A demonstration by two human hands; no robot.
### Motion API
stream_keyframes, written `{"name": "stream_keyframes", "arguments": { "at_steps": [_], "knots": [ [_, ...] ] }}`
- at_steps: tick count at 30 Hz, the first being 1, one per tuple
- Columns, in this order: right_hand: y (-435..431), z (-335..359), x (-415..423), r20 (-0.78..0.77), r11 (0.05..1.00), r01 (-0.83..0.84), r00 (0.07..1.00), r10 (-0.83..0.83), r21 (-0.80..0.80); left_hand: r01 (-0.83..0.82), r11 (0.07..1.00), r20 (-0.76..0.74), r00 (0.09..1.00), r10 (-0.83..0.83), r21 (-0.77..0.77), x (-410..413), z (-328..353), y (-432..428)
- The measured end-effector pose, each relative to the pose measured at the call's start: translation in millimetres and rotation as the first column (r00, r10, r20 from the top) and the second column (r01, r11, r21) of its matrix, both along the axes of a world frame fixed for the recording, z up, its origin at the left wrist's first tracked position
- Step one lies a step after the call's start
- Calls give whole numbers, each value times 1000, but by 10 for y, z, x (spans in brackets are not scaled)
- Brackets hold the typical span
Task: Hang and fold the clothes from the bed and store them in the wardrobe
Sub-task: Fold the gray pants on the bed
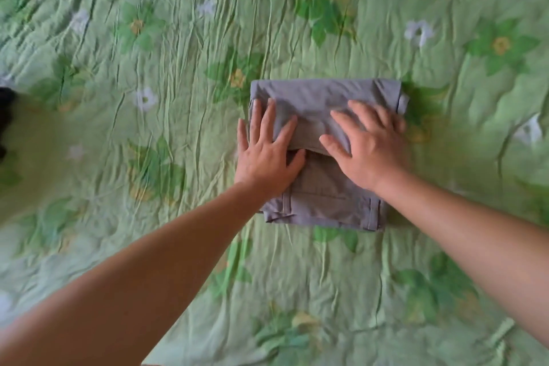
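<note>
Grey folded trousers lie on the green bed; both hands, left and right, press flat, fingers straight, toward twelve o'clock.

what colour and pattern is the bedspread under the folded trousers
Light green bedspread with darker green leaves and white and yellow flowers, seen in the head view.

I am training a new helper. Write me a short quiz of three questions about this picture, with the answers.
1. True or false: the left hand holds a hanger.
2. The grey folded garment lies on: A) a shelf; B) the green floral bedspread; C) a chair.
3. What does the right hand rest on, with its fingers spread?
Key: 1 false, it lies flat on the garment; 2 B; 3 the grey folded garment.
</note>
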State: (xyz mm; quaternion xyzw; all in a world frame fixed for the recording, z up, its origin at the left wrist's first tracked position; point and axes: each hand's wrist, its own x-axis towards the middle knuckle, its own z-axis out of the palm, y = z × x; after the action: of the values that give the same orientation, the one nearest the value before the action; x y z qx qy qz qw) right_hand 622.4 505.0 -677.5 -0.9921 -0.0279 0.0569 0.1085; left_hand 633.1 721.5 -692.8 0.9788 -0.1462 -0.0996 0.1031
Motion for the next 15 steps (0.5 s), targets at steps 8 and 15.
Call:
{"name": "stream_keyframes", "arguments": {
  "at_steps": [8, 15],
  "knots": [
    [-84, -409, 311, -87, 981, -32, 996, 15, -189, 120, 992, -8, 993, -120, 34, 236, -274, -26],
    [-36, -150, -138, 21, 958, 232, 971, -238, 166, -144, 945, -192, 977, 89, -293, -2, 44, 154]
  ]
}}
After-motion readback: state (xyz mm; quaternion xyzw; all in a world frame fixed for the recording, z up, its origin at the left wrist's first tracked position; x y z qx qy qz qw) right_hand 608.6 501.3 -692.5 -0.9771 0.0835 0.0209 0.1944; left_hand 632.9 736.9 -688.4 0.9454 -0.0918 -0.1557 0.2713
